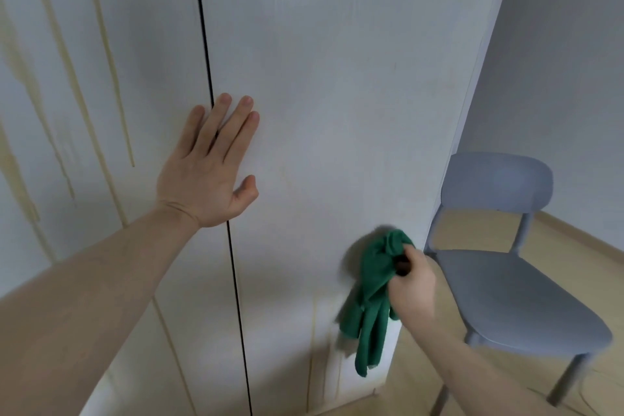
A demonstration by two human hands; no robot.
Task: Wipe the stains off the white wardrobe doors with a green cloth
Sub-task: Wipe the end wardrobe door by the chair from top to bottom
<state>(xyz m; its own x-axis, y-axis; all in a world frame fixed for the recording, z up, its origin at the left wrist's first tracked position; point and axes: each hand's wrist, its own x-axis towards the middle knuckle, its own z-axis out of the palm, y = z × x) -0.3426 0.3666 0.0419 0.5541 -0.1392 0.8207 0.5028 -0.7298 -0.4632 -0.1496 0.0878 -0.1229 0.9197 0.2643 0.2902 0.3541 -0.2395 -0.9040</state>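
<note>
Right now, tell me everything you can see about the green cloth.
The green cloth is a dark green, soft, towel-like fabric, bunched up at the top where the right hand grips it. Its loose ends hang down in folds. It is held against the lower part of the right wardrobe door, near the door's right edge, casting a shadow on the white surface.
</note>
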